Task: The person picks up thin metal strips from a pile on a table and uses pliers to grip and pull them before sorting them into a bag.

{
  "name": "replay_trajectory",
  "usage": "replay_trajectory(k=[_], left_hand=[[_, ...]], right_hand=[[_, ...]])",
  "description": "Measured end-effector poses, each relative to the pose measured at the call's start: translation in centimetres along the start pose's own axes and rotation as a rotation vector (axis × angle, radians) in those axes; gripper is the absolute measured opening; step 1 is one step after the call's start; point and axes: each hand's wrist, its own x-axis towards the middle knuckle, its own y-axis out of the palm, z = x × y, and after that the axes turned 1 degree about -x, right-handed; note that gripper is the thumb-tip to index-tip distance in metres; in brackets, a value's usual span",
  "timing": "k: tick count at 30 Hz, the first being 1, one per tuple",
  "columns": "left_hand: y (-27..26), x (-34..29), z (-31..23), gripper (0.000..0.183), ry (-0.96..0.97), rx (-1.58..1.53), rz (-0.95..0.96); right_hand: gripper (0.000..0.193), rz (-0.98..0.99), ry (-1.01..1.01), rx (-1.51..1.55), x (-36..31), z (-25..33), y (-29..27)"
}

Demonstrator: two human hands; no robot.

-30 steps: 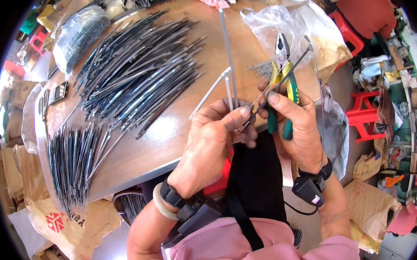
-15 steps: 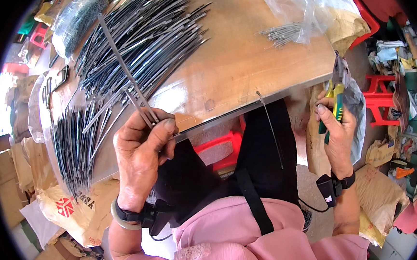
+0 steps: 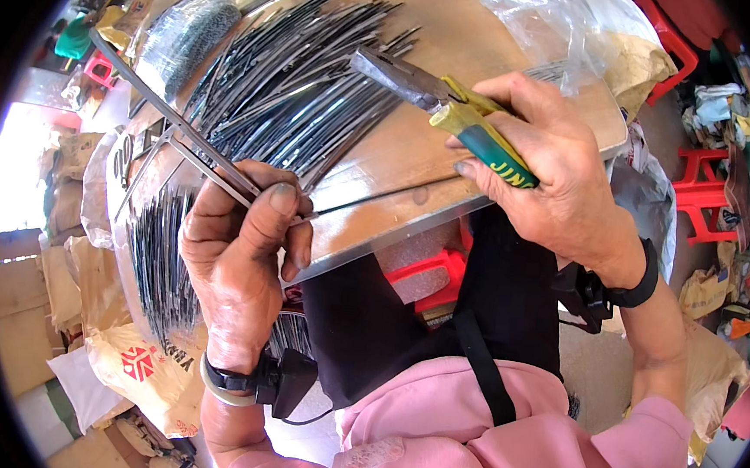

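Between the thumb and fingers of my left hand (image 3: 249, 238) are pinched long thin metal strips (image 3: 170, 115), which stick out to the upper left. My right hand (image 3: 562, 173) is wrapped round pliers (image 3: 412, 80) with yellow and green handles, jaws pointing left over the table. A thin dark rod (image 3: 386, 196) runs from my left fingers toward my right fingertips; whether both hands grip it is hard to see. Just beyond my left hand lies a large heap of dark metal strips (image 3: 289, 89) on the wooden table (image 3: 475, 41).
Another bundle of dark strips (image 3: 164, 271) lies left of my left hand. A plastic-wrapped bundle (image 3: 189, 34) sits at the far left, clear plastic bags (image 3: 555, 25) at the far right. The table's metal edge (image 3: 365, 246) passes before my lap. Red stools (image 3: 699, 196) stand to the right.
My right hand has swung in from the right with the pliers, over the table and toward my left hand. The left hand keeps its strips. The rod hanging at the table edge is no longer there.
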Motion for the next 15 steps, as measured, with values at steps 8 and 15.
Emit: replay_trajectory(k=[8, 15], left_hand=[[-0.9, -0.9, 1.8, 0.010, -0.059, 0.015, 0.011], [-0.9, 1.3, -2.8, 0.014, -0.120, 0.276, 0.134]], right_hand=[[0.023, 0.042, 0.251, 0.276, -2.1, 2.4, 3.1], [0.014, -0.092, 0.795, 1.051, -3.4, 3.2, 6.5]])
